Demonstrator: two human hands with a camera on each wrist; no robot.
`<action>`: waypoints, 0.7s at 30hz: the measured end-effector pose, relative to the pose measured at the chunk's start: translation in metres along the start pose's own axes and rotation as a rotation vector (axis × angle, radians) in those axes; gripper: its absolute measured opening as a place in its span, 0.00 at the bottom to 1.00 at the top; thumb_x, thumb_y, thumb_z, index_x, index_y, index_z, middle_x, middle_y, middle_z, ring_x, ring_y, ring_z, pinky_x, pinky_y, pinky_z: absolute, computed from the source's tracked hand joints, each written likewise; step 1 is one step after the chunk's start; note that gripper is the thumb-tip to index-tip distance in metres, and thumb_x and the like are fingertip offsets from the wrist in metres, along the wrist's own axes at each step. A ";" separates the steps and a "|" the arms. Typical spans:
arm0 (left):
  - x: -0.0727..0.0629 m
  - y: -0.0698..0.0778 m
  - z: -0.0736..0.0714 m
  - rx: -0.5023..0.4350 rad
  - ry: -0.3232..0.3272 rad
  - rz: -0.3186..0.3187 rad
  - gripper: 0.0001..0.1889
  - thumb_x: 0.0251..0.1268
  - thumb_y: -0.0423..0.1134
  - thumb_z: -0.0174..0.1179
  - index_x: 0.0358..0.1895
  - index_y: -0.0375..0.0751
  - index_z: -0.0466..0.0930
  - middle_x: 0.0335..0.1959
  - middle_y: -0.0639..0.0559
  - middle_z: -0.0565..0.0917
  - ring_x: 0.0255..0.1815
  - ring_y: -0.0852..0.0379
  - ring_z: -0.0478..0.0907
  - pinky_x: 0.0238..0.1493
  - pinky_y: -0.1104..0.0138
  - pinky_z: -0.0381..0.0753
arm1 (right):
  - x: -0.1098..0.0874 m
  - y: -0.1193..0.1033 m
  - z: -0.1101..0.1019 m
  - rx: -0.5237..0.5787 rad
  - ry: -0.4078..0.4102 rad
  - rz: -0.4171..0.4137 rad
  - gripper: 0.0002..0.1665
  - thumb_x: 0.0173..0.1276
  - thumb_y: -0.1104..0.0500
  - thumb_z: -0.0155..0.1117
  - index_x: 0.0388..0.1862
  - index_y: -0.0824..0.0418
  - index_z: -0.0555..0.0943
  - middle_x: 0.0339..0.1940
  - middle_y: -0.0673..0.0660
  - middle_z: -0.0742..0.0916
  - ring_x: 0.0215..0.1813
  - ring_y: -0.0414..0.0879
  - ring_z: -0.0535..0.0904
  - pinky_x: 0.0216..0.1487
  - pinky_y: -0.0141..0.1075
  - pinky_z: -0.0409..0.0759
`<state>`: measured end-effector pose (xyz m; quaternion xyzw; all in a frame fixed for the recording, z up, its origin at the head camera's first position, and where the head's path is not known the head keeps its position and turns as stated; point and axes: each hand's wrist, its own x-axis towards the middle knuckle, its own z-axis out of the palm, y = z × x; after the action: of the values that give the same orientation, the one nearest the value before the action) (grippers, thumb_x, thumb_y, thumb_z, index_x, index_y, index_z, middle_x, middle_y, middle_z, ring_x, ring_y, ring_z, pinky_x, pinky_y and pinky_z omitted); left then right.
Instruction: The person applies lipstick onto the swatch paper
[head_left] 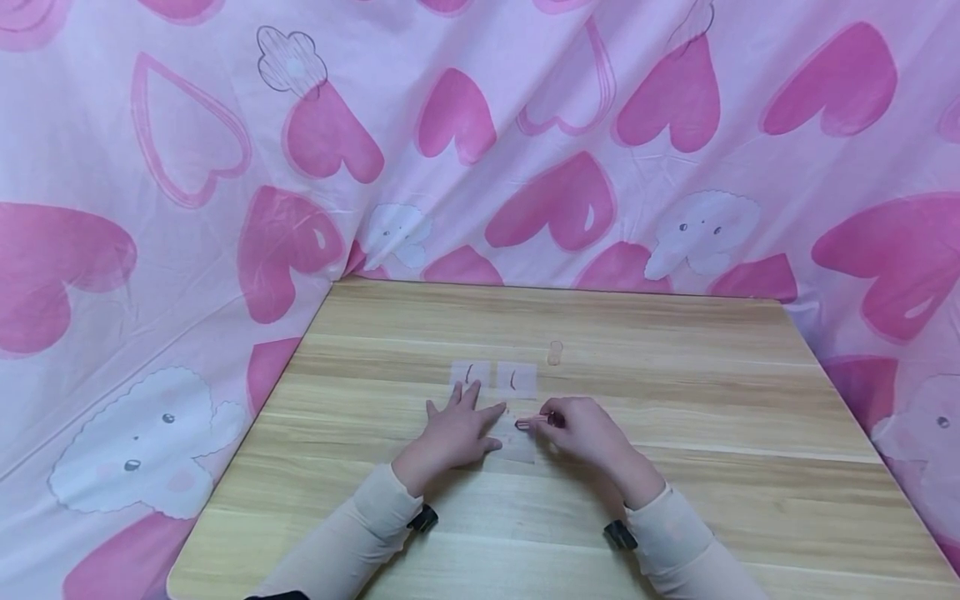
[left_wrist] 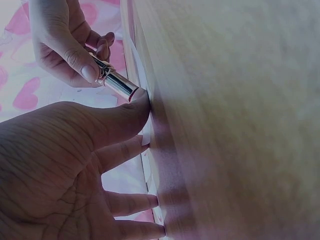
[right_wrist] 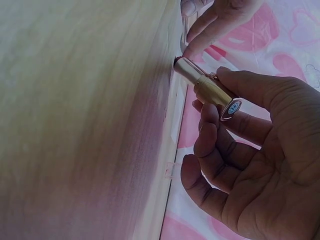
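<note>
My right hand (head_left: pixel 588 429) pinches a gold lipstick (head_left: pixel 532 422) between thumb and fingers. In the right wrist view the dark red tip of the lipstick (right_wrist: pixel 210 90) points down at the surface, its round labelled base facing back. My left hand (head_left: pixel 453 429) lies with spread, straight fingers, its thumb and forefinger on a small pale paper (head_left: pixel 517 450) under the lipstick tip. Whether the tip touches the paper, I cannot tell. Just beyond lie two more pale squares, a left paper (head_left: pixel 480 371) and a right paper (head_left: pixel 527 379), each bearing a dark red curved stroke. My left fingertips overlap the left one.
A small clear cap-like piece (head_left: pixel 555 353) lies beyond my right hand. Everything rests on a wood-grain table (head_left: pixel 712 392). A pink heart-patterned cloth (head_left: pixel 420 183) hangs behind the table and along its sides. Each wrist wears a black band.
</note>
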<state>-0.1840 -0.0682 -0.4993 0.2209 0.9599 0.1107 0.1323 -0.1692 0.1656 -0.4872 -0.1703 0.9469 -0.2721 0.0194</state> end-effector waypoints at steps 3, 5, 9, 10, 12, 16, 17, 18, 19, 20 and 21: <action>0.000 0.000 0.000 0.004 0.004 -0.001 0.32 0.67 0.61 0.61 0.73 0.64 0.69 0.80 0.39 0.53 0.78 0.29 0.48 0.59 0.21 0.52 | 0.000 0.000 0.000 -0.006 0.008 -0.018 0.08 0.67 0.47 0.71 0.31 0.48 0.86 0.20 0.39 0.79 0.24 0.36 0.72 0.28 0.33 0.73; 0.000 0.000 0.000 0.005 0.004 -0.001 0.32 0.67 0.61 0.61 0.73 0.64 0.69 0.80 0.39 0.54 0.78 0.29 0.48 0.59 0.21 0.52 | 0.000 0.001 0.001 -0.007 0.012 -0.026 0.08 0.67 0.47 0.71 0.31 0.48 0.86 0.20 0.39 0.79 0.24 0.36 0.72 0.28 0.32 0.73; 0.000 0.000 -0.001 0.000 -0.001 -0.002 0.32 0.67 0.61 0.61 0.74 0.64 0.69 0.80 0.39 0.53 0.78 0.29 0.47 0.59 0.21 0.52 | 0.000 0.001 0.001 0.008 0.006 -0.012 0.08 0.67 0.47 0.72 0.30 0.47 0.86 0.20 0.39 0.79 0.24 0.36 0.72 0.28 0.32 0.73; 0.000 0.000 -0.001 0.000 -0.003 -0.002 0.32 0.67 0.61 0.61 0.74 0.64 0.69 0.81 0.39 0.53 0.78 0.29 0.47 0.59 0.21 0.52 | 0.000 0.001 0.001 0.012 0.004 -0.006 0.08 0.67 0.48 0.72 0.30 0.47 0.86 0.20 0.40 0.79 0.24 0.36 0.72 0.28 0.33 0.73; 0.000 0.000 -0.001 -0.007 -0.007 -0.002 0.32 0.67 0.60 0.61 0.74 0.64 0.69 0.81 0.39 0.53 0.78 0.29 0.47 0.59 0.20 0.51 | 0.000 0.000 0.001 0.022 -0.008 0.012 0.07 0.67 0.48 0.72 0.31 0.47 0.86 0.20 0.40 0.79 0.24 0.36 0.73 0.28 0.33 0.74; -0.001 0.001 -0.002 -0.015 -0.015 -0.006 0.32 0.67 0.60 0.61 0.74 0.64 0.69 0.81 0.39 0.52 0.79 0.29 0.46 0.60 0.20 0.50 | -0.001 -0.002 0.001 0.039 -0.032 0.031 0.08 0.67 0.47 0.72 0.31 0.47 0.86 0.20 0.40 0.79 0.24 0.37 0.73 0.28 0.33 0.74; -0.001 0.001 -0.002 -0.017 -0.016 -0.007 0.32 0.67 0.60 0.61 0.74 0.64 0.69 0.81 0.39 0.52 0.79 0.29 0.46 0.60 0.20 0.50 | -0.002 -0.002 0.001 0.039 -0.038 0.034 0.08 0.67 0.46 0.71 0.31 0.46 0.86 0.20 0.40 0.79 0.24 0.37 0.73 0.28 0.33 0.74; -0.001 0.001 -0.002 -0.017 -0.016 -0.008 0.32 0.67 0.60 0.61 0.74 0.64 0.69 0.81 0.39 0.52 0.79 0.29 0.46 0.60 0.20 0.50 | -0.002 -0.002 0.001 0.039 -0.041 0.032 0.09 0.67 0.46 0.71 0.31 0.46 0.86 0.20 0.40 0.79 0.24 0.37 0.73 0.28 0.33 0.74; -0.001 0.001 -0.002 -0.015 -0.017 -0.009 0.32 0.67 0.60 0.61 0.74 0.64 0.69 0.81 0.39 0.52 0.79 0.29 0.46 0.60 0.20 0.50 | -0.003 -0.002 0.001 0.040 -0.042 0.028 0.09 0.67 0.46 0.71 0.31 0.46 0.86 0.20 0.40 0.80 0.24 0.37 0.73 0.28 0.33 0.74; -0.001 0.001 -0.002 -0.017 -0.015 -0.009 0.32 0.67 0.60 0.61 0.74 0.64 0.69 0.81 0.39 0.53 0.79 0.29 0.46 0.60 0.20 0.50 | -0.003 -0.002 0.001 0.036 -0.042 0.023 0.09 0.67 0.46 0.71 0.31 0.47 0.86 0.20 0.40 0.80 0.24 0.37 0.73 0.29 0.33 0.74; -0.001 0.001 -0.002 -0.016 -0.014 -0.009 0.32 0.67 0.60 0.61 0.74 0.64 0.69 0.81 0.39 0.53 0.79 0.29 0.46 0.60 0.20 0.50 | -0.003 -0.002 0.001 0.034 -0.041 0.017 0.09 0.67 0.46 0.71 0.31 0.47 0.86 0.21 0.40 0.80 0.24 0.36 0.73 0.29 0.33 0.74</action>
<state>-0.1838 -0.0679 -0.4972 0.2164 0.9591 0.1161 0.1410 -0.1653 0.1649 -0.4868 -0.1676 0.9429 -0.2844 0.0438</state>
